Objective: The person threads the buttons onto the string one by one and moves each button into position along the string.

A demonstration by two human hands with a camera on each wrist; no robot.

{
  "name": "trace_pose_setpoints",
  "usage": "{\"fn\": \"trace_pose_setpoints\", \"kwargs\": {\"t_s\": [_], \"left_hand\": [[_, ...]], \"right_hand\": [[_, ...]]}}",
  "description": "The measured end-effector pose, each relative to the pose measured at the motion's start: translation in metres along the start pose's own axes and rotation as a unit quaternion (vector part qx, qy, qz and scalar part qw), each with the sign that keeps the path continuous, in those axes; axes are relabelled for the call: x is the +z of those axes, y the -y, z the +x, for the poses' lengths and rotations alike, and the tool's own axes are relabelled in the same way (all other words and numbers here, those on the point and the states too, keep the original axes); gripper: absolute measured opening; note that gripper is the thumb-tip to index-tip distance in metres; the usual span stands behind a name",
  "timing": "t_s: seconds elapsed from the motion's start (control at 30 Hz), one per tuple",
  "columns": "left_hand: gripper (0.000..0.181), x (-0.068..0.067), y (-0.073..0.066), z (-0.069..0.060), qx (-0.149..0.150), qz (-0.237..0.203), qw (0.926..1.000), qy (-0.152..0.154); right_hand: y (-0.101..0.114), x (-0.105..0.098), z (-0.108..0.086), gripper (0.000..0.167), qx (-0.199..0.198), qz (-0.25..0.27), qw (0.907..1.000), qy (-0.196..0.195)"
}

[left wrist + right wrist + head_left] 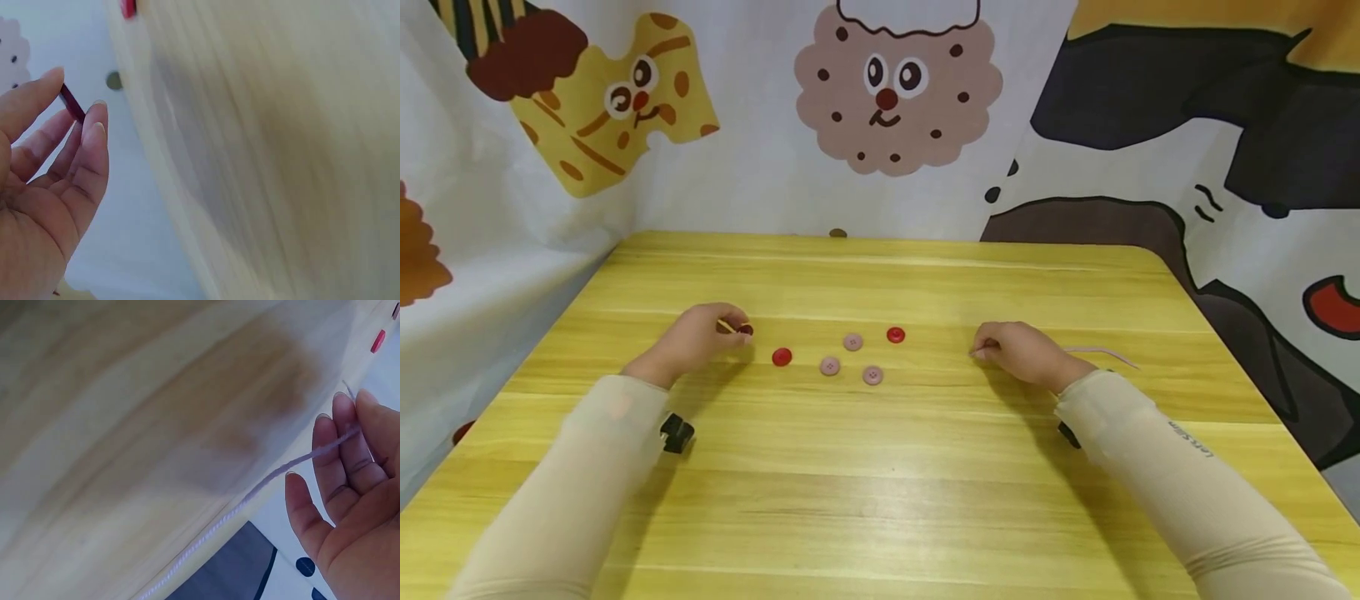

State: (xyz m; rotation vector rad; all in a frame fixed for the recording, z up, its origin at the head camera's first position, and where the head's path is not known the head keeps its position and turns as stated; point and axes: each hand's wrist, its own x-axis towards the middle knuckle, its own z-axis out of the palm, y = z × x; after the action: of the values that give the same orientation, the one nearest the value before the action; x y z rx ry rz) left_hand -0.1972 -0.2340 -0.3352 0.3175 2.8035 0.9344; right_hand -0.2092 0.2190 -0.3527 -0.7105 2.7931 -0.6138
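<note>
Between thumb and fingers, my left hand point(703, 337) pinches a dark red button point(73, 104), seen edge-on in the left wrist view. My right hand point(1022, 354) pinches a thin pale purple cord point(275, 476) close to one end; a short tip sticks out past the fingertips and the rest trails behind the hand over the table. Between the two hands lie two red buttons point(782, 357) and three dusty pink buttons point(852, 342), flat and apart from one another.
A yellow wood-grain table point(880, 483) carries everything. Behind it hangs a white cloth point(752, 183) with cartoon food prints, which also runs along the left side. Dark wrist-camera mounts point(677, 433) sit under both sleeves.
</note>
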Motion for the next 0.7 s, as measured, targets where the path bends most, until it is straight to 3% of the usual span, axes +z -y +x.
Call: {"fn": "trace_pose_setpoints", "kwargs": {"t_s": [0.3, 0.7], "left_hand": [[0.029, 0.013, -0.027, 0.005, 0.000, -0.054, 0.9984, -0.018], [0.032, 0.025, -0.051, 0.011, -0.007, -0.120, 0.9911, -0.057]], "right_hand": [[0.003, -0.001, 0.001, 0.008, 0.013, 0.025, 0.9996, 0.008], [0.007, -0.002, 0.001, 0.012, 0.029, 0.015, 0.9992, -0.023]]}}
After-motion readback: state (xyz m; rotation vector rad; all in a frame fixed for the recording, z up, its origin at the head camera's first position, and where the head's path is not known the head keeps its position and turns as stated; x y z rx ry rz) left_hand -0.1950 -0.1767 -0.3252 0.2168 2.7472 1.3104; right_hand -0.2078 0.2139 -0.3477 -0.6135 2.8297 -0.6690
